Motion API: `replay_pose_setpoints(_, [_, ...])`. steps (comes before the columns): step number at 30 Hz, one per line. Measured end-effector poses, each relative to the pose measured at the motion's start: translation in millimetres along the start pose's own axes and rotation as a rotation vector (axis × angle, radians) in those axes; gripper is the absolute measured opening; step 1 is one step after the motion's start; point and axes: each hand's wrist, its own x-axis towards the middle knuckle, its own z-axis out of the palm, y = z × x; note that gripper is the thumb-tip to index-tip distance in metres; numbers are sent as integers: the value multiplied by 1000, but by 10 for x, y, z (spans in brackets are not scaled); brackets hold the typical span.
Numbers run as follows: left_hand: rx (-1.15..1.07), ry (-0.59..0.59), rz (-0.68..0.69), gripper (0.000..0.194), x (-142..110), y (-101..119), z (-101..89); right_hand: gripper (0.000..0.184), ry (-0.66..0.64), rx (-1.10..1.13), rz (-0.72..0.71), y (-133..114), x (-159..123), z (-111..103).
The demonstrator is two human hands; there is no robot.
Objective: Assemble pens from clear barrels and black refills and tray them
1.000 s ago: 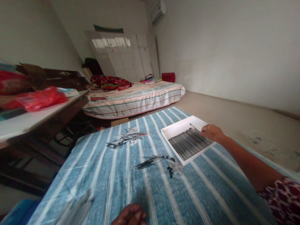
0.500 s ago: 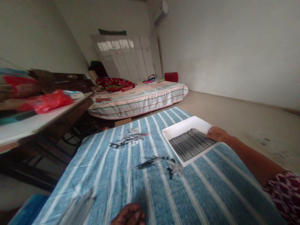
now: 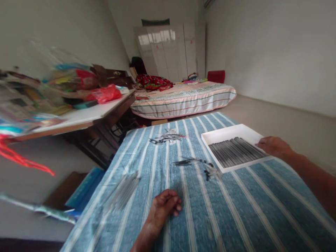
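Observation:
My right hand [image 3: 274,146] grips the right rim of a shallow white box [image 3: 222,135]. Inside it, several slim dark grey pen-like sticks [image 3: 235,152] lie side by side in a row. My left hand [image 3: 166,204] rests on the striped cloth near the front, its fingers curled in and nothing visible in them. To its left is a blurred bundle of pale grey sticks [image 3: 124,190]. Between the hands and farther back lie some thin black pieces [image 3: 186,162] and a small heap of black and clear bits [image 3: 211,171].
A blue-and-white striped cloth [image 3: 194,210] covers the table. Toward its back lies a pile of small dark parts [image 3: 166,137]. A cluttered side table [image 3: 102,106] with a red plastic bag [image 3: 106,93] stands left, a bed [image 3: 183,99] beyond. A blue box [image 3: 85,190] sits low at left.
The view has turned left, so the table and box appear farther right. More of my left hand and forearm now shows. My right hand keeps its hold on the box.

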Motion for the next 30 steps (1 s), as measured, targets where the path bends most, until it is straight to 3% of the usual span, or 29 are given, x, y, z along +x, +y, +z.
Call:
replay_pose_setpoints(3, [-40,-18,23,28,3,-32,-4,35,-34,35,-18,-230,-240,-87])
replay_pose_setpoints(7, [-55,-21,30,26,-13,-47,18,32,-96,268,-218,-746,-677,-60])
replay_pose_setpoints(13, [-34,-3,78,25,-33,-104,42,27,-351,374,-491,-1555,-1333,122])
replay_pose_setpoints(17, [159,65,108,20,-93,-98,41,13,-496,337,-582,-1955,-1770,206])
replay_pose_setpoints(23, [432,211,131,13,-225,30,-195,9,-563,232,-706,-2125,-2119,471])
replay_pose_setpoints(27, [1006,486,153,17,-269,139,-495,11,-494,294,-731,-2075,-2038,623])
replay_pose_setpoints(30, [1165,627,117,18,-258,201,-670,11,-417,316,-712,-2052,-1926,645])
